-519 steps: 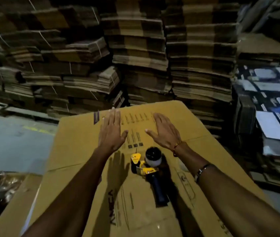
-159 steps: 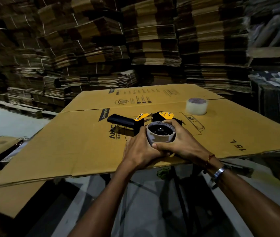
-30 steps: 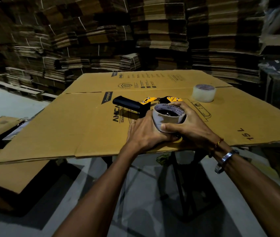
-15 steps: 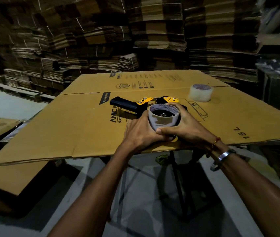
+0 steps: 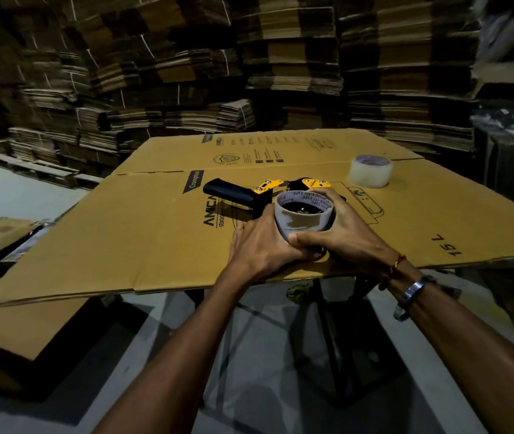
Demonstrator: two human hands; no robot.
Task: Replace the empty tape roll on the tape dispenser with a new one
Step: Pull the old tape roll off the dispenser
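Both hands, left (image 5: 259, 245) and right (image 5: 343, 236), gripped empty tape roll (image 5: 303, 216) on tape dispenser (image 5: 249, 195) near worktop's (image 5: 124, 245) front edge; new tape roll (image 5: 370, 171) toward far right corner.

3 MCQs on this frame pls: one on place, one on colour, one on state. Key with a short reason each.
1. Where is the new clear tape roll?
A. far right on the flattened carton
B. in the left hand
C. on the floor

2. What colour are the tape dispenser fittings beside its black handle?
A. red
B. yellow
C. green

3. What is the state of the empty tape core?
A. lying loose, untouched
B. crushed flat
C. gripped by both hands, on the dispenser

Key: 1 A, it stands alone beyond the hands. 2 B, yellow plates show near the core. 3 C, the left hand and right hand wrap round it.
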